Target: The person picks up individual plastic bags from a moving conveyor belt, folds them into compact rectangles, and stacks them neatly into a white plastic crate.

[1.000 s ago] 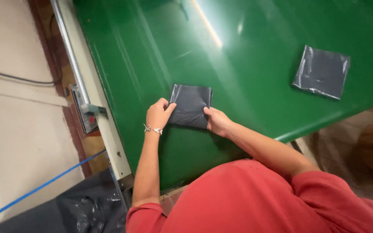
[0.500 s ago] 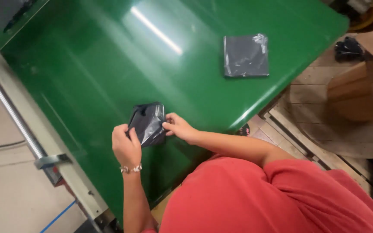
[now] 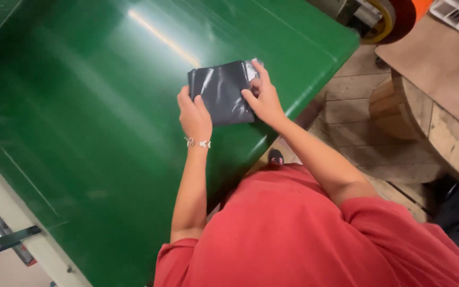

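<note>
The left hand (image 3: 195, 116) gripped the black bag's (image 3: 221, 91) near-left edge. The right hand (image 3: 264, 95) pinched its right edge above the green worktop (image 3: 81, 117).

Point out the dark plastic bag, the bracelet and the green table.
dark plastic bag (image 3: 223, 90), head view, middle of its flat face
bracelet (image 3: 198, 143), head view, chain across the left wrist
green table (image 3: 81, 122), head view, bare surface left of the hands

Black packet (image 3: 223, 91) now near table edge
</note>
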